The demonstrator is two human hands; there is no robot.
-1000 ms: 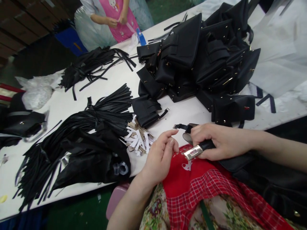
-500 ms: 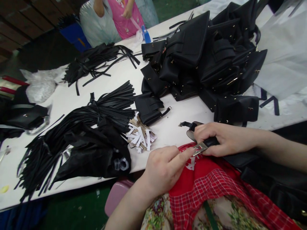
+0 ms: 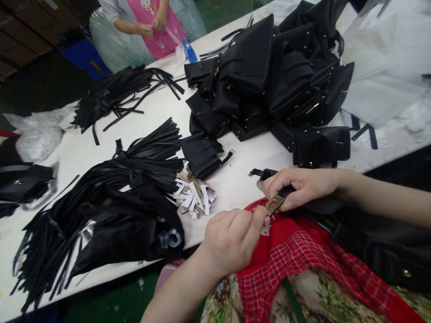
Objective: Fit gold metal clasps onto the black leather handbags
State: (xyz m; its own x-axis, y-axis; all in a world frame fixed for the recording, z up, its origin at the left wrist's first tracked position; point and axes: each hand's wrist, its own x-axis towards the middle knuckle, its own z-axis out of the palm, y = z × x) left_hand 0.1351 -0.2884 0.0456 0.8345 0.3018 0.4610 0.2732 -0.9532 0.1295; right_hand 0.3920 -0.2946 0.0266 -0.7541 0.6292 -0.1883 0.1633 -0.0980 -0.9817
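Note:
My right hand (image 3: 303, 188) is closed round a black strap that ends in a flat metal buckle (image 3: 274, 204), held just over the table's near edge above a red apron (image 3: 289, 251). My left hand (image 3: 232, 240) is curled, its thumb and forefinger pinched at the buckle's lower end. The strap runs back to a black bag (image 3: 380, 251) lying across my lap. A short strap end (image 3: 257, 172) pokes out past my right knuckles.
A heap of black bags (image 3: 276, 85) fills the white table (image 3: 242, 179) ahead. Bundles of black strips (image 3: 117, 179) lie to the left, with white paper scraps (image 3: 195, 195) beside them. Another person in a pink apron (image 3: 151, 22) works at the far side.
My left hand has moved right from open air to the buckle and pinched its end. My right hand has turned the buckle a little and lifted it slightly.

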